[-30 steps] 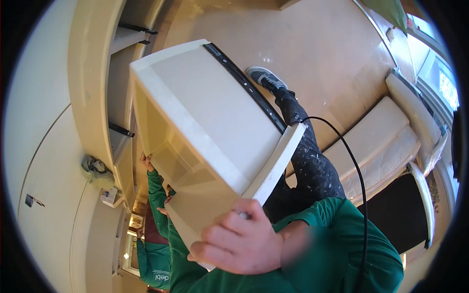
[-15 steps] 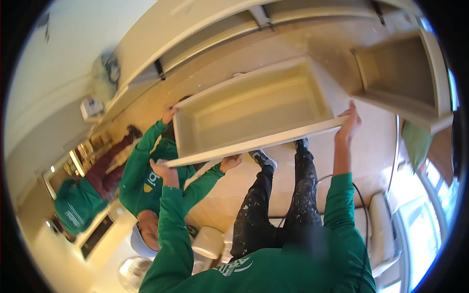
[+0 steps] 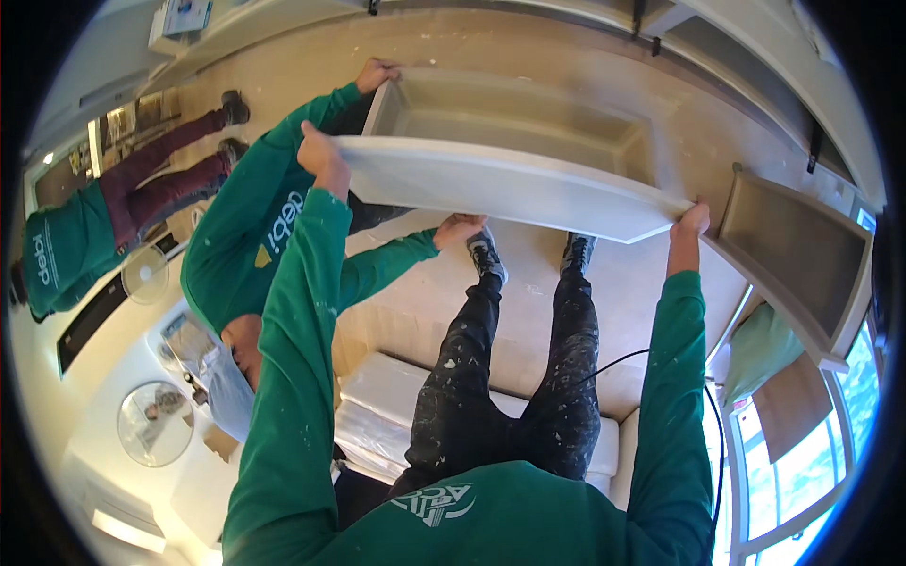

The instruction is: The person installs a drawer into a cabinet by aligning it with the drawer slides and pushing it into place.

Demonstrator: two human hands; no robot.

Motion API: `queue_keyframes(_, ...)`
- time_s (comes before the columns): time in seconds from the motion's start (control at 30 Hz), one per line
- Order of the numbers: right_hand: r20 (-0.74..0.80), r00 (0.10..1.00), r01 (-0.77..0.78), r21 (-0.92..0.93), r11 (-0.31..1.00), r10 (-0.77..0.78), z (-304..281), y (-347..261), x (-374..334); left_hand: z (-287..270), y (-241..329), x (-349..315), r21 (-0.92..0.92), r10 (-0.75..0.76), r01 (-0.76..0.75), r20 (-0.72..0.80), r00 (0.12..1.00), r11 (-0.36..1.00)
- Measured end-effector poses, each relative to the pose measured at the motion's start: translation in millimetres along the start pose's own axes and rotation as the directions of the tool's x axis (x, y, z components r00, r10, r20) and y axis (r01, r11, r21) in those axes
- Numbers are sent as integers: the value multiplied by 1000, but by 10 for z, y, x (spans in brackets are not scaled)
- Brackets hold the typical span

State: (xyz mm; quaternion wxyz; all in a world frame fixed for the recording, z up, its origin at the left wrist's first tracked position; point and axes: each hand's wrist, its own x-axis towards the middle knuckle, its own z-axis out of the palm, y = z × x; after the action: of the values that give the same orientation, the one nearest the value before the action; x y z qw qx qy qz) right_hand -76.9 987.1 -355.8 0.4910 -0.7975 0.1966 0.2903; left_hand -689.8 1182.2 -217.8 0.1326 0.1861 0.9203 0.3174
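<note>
Cream-white, its visible inside bare, the drawer [image 3: 500,189] is gripped by the left hand [image 3: 322,157] and right hand [image 3: 694,220].

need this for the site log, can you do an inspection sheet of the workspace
Surface: floor, pale brown, whitish specks.
Job's things: drawer, held up, its front panel toward the wearer; second drawer at right.
Clutter: plastic-wrapped piece, lower centre-left; green cloth, right.
Hands: left hand grips the front panel's left end, right hand its right end.
Cables: one black cable, running past the right arm.
Surroundings: co-worker holding the drawer's left end; another person, far left; cabinet, top right; windows, right.
</note>
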Motion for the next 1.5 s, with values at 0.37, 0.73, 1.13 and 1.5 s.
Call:
queue_keyframes(0.37, 105, 993, 67, -166, 984, -50, 354, 532, 431, 108, -92, 201, 122, 57, -59, 17, 998, 991)
queue_keyframes(0.73, 132, 991, 57, -138, 989, -39, 463, 636, 60, -105, -542, 685, 53, 135, -156, 285, 949, 986)
queue_keyframes(1.13, 74, 997, 41, -284, 958, -21, 677, 199, -642, 497, -926, -122, -85, 60, -53, 79, 995, 995)
queue_keyframes(1.5, 18, 995, 100, -351, 931, -100, 346, 413, -538, 798, -529, -3512, -8, -521, 745, 710, 474, 667)
